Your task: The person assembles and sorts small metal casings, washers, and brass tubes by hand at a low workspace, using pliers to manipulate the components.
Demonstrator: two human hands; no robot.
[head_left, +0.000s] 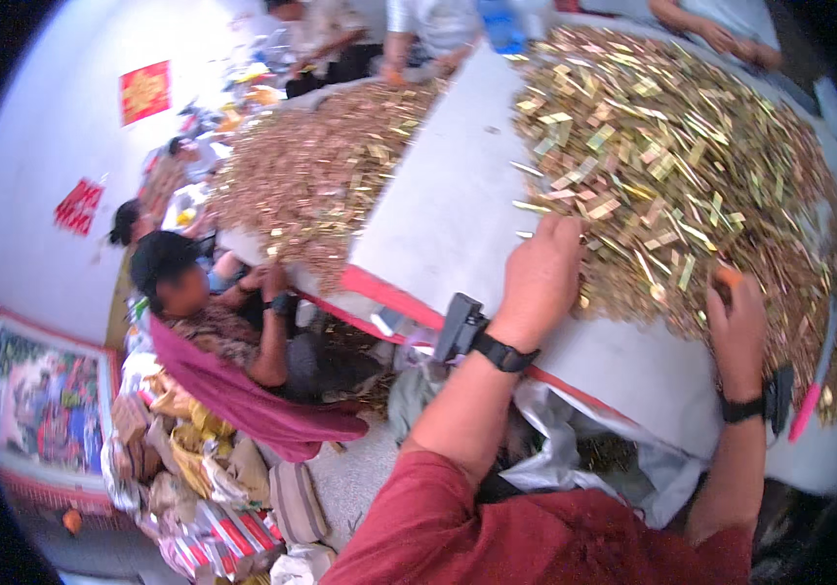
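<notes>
A large heap of small flat gold-coloured strips [653,166] covers the right-hand part of the table. My left hand [543,265] is at the heap's near left edge. Its fingers are curled in, and whatever they hold is hidden behind the hand. Further right, my right hand [738,317] reaches into the heap's near side, thumb and fingertips drawn together. An orange cover [728,276] shows at one fingertip of that hand. What lies between those fingers is too small to make out. Both wrists carry dark straps with small black devices.
The pale tabletop [438,185] has a red edge. A pink-handled long tool [809,409] lies at the right. Another heap of strips [321,166] spreads at the left, where a person in a dark cap [167,258] sits. More people work behind. Bags [214,458] crowd the floor.
</notes>
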